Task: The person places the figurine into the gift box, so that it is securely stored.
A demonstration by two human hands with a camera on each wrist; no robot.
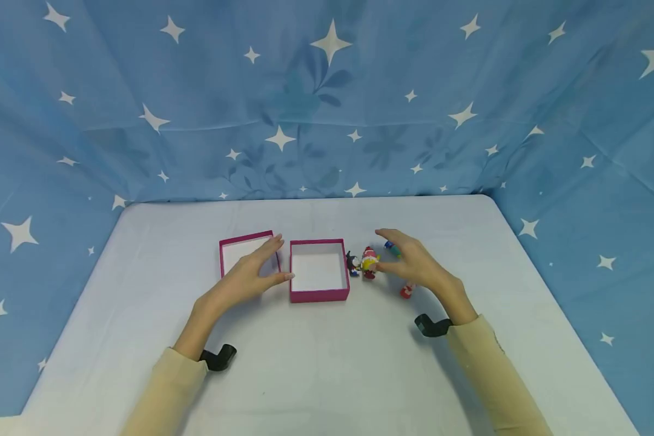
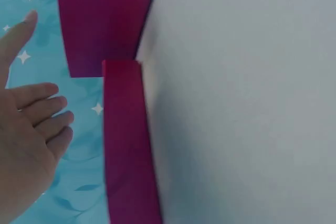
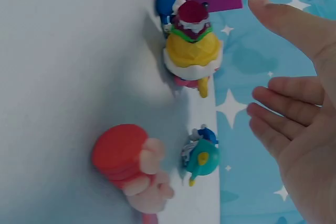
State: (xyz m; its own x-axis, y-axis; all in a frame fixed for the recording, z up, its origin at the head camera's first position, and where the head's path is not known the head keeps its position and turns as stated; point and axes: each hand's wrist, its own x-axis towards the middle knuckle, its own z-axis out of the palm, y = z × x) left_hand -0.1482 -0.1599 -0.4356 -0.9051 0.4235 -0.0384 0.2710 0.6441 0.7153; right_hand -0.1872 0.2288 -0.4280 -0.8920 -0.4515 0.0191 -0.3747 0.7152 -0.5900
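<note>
An open magenta box (image 1: 319, 296) with a white inside stands mid-table. Its matching shallow lid (image 1: 245, 237) lies to its left, partly hidden behind my left hand (image 1: 242, 283). That hand hovers between lid and box, fingers extended, thumb near the box's left wall, holding nothing. My right hand (image 1: 414, 261) is spread above several small toy figures, its palm empty. Nearest its thumb is a yellow-and-red figure (image 3: 193, 51). Beside the box is a dark-and-blue figure (image 1: 353, 264). A red figure (image 3: 123, 153) and a teal-and-blue one (image 3: 203, 156) lie under or beyond the hand.
The white table (image 1: 327, 363) ends at the back against a blue curtain (image 1: 196, 79) with white stars, which also hangs along both sides. Black wrist cameras (image 1: 218, 358) are strapped at both sleeves' cuffs.
</note>
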